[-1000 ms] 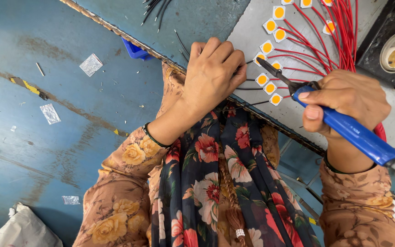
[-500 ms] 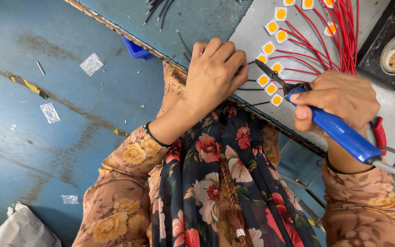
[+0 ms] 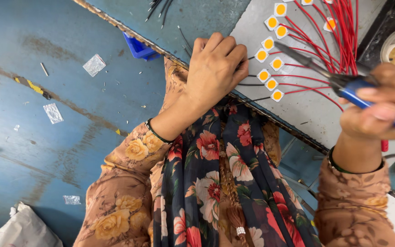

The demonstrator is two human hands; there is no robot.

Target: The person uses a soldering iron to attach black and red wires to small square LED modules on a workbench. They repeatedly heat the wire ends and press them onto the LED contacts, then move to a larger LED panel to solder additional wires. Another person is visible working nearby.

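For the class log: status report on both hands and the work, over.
Left hand flat on grey board. Right hand grips blue-handled soldering iron. Tip over yellow chips with red wires. Nothing blocking.

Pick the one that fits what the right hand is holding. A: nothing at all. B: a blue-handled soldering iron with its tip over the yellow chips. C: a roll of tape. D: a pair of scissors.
B: the right hand grips a blue-handled soldering iron, its metal tip reaching over the row of yellow chips with red wires.
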